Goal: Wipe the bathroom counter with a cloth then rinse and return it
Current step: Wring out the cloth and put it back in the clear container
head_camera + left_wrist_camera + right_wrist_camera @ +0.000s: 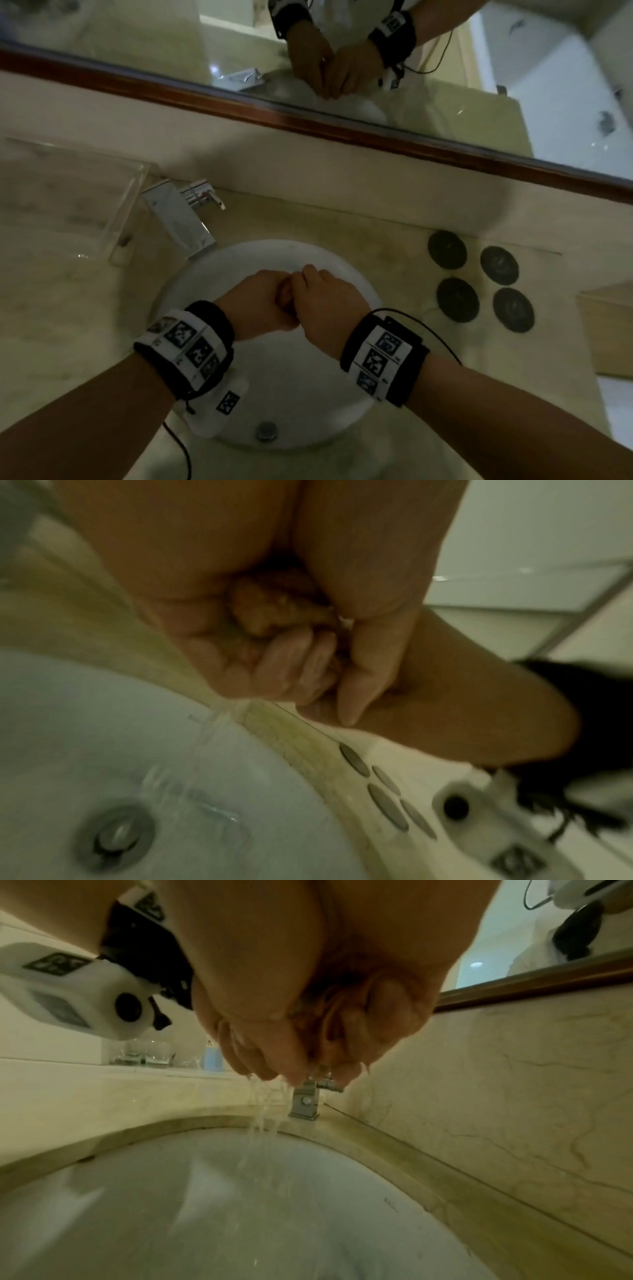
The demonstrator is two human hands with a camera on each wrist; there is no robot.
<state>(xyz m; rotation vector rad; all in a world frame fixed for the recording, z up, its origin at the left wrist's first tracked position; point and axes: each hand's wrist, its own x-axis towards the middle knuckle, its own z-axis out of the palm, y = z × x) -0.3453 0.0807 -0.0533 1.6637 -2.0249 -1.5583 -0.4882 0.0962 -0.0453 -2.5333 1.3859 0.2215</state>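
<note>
Both hands meet in a tight clasp over the white sink basin [236,260]. My left hand [263,301] and right hand [325,305] squeeze a small wadded orange-brown cloth [270,604] between them. Only a sliver of the cloth [286,296] shows in the head view. The left hand's fingers [291,664] curl round the wad, and the right hand [369,615] presses against it from the other side. Water [263,1112] streams from under the fists into the basin. The cloth [318,1007] is mostly hidden inside the grip.
A chrome faucet [181,212] stands at the basin's back left, beside a clear acrylic tray [68,192]. Several dark round coasters [447,249] lie on the marble counter to the right, near a wooden box [606,329]. Glasses [143,1053] stand far left. A mirror runs behind.
</note>
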